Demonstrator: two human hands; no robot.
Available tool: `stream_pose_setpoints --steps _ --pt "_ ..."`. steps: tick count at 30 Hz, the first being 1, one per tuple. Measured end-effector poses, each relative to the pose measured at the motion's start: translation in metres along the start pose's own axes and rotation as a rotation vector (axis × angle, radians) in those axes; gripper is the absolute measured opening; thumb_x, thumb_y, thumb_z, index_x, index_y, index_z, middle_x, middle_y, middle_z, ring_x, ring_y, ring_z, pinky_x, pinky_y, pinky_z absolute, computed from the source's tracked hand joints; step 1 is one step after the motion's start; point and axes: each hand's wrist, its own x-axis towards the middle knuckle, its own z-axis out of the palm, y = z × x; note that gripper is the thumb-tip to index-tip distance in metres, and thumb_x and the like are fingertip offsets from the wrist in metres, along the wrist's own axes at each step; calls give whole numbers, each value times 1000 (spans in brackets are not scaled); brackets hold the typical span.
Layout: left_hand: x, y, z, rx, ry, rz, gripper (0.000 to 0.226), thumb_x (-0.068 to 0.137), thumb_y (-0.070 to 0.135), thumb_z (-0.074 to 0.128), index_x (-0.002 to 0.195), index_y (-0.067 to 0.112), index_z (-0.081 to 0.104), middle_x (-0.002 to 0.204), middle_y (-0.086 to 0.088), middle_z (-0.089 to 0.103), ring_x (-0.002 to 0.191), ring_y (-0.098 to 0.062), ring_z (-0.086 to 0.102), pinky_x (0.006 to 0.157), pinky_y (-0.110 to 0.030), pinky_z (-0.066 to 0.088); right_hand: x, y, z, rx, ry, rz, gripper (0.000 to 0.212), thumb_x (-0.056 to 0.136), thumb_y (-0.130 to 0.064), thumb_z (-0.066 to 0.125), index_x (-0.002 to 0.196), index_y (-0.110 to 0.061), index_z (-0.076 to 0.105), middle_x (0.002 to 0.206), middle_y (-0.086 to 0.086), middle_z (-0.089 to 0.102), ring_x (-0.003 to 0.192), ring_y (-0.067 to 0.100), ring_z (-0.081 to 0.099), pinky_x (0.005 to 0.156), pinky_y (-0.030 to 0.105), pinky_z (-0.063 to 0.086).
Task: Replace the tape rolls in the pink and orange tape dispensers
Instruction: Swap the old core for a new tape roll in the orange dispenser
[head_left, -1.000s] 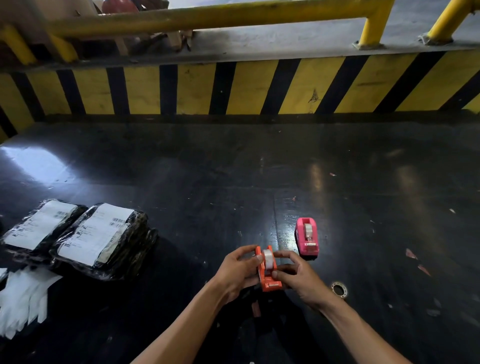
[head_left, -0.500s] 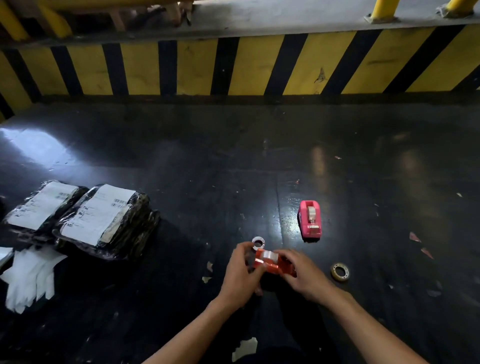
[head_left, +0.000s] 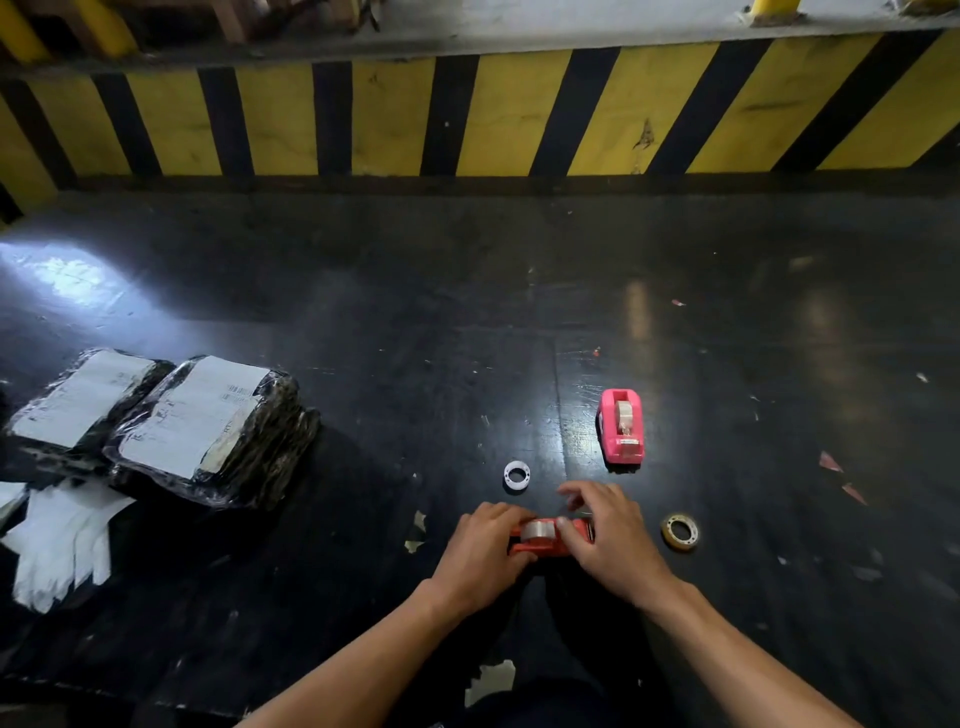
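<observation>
The orange tape dispenser (head_left: 537, 540) lies sideways on the black table between my hands, with a clear tape roll (head_left: 535, 531) seated in it. My left hand (head_left: 480, 556) grips its left end. My right hand (head_left: 610, 540) covers its right end, thumb on the body and fingers raised. The pink tape dispenser (head_left: 621, 431) stands behind them, upright, holding a roll. A white plastic core ring (head_left: 517, 475) lies just beyond my left hand. A yellowish tape roll (head_left: 679, 531) lies flat to the right of my right hand.
Two black wrapped parcels (head_left: 202, 431) with white labels sit at the left, white paper sheets (head_left: 57, 545) in front of them. Torn paper scraps (head_left: 415, 530) lie near my left hand. A yellow-and-black striped barrier (head_left: 467, 114) closes off the back of the table.
The orange dispenser has gone from upright, end-on, to lying sideways between my hands. The view has tilted down, bringing the white ring and yellowish roll into sight.
</observation>
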Motion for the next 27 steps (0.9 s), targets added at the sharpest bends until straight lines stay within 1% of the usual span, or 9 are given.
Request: stream_pose_setpoints --steps 2,4,6,9,12,16,21,23,27 --pt "1 -1 0 -10 7 4 47 81 44 67 125 29 62 120 7 67 112 -19 57 97 -40 47 3 -9 3 -44 84 18 27 84 -36 62 110 -31 57 90 -11 65 99 13 53 87 31 33" --pt "1 -1 -1 -45 10 -3 46 81 51 63 122 29 64 117 6 69 110 -19 58 95 -41 48 3 -18 8 -95 63 37 28 84 -42 60 110 -32 55 83 -10 67 97 14 55 86 32 32" --pt "0 0 -3 -70 14 1 46 82 53 58 120 28 65 114 5 70 108 -20 59 93 -42 49 3 -23 12 -109 26 75 31 83 -45 60 111 -33 53 82 -10 67 99 13 56 87 35 34" --pt "-1 1 -4 -74 32 11 45 82 54 58 120 30 65 113 7 71 107 -19 60 92 -41 49 6 -28 14 -84 15 142 32 84 -40 61 113 -34 51 84 -10 67 102 13 56 90 36 33" --pt "-4 1 -3 -60 49 21 49 81 60 54 122 33 61 115 11 71 105 -14 61 90 -41 50 8 -31 12 -2 -18 196 31 85 -29 60 115 -33 50 83 -11 64 104 14 56 93 36 31" --pt "-6 -1 0 -35 58 40 42 83 52 63 122 35 58 115 14 71 102 -11 63 89 -40 51 7 -30 8 7 -33 217 29 85 -21 55 111 -33 50 82 -10 62 104 14 56 92 35 29" --pt "-4 -3 -1 -32 38 38 42 82 44 70 121 31 61 115 10 71 104 -14 63 92 -41 49 2 -20 -2 -19 -31 218 22 86 -21 55 101 -35 46 84 -10 62 100 15 56 83 32 25" --pt "-5 -3 -2 -44 40 39 42 82 41 72 121 30 61 114 9 71 104 -15 63 93 -40 49 0 -18 -5 -5 -34 223 20 86 -20 56 100 -32 48 84 -10 61 100 16 57 80 32 24" --pt "-4 -2 -3 -78 49 36 40 81 38 75 119 30 64 110 10 72 101 -13 64 92 -39 50 -1 -12 -13 2 -6 238 19 86 -19 58 102 -26 52 85 -11 57 98 19 57 82 34 29"
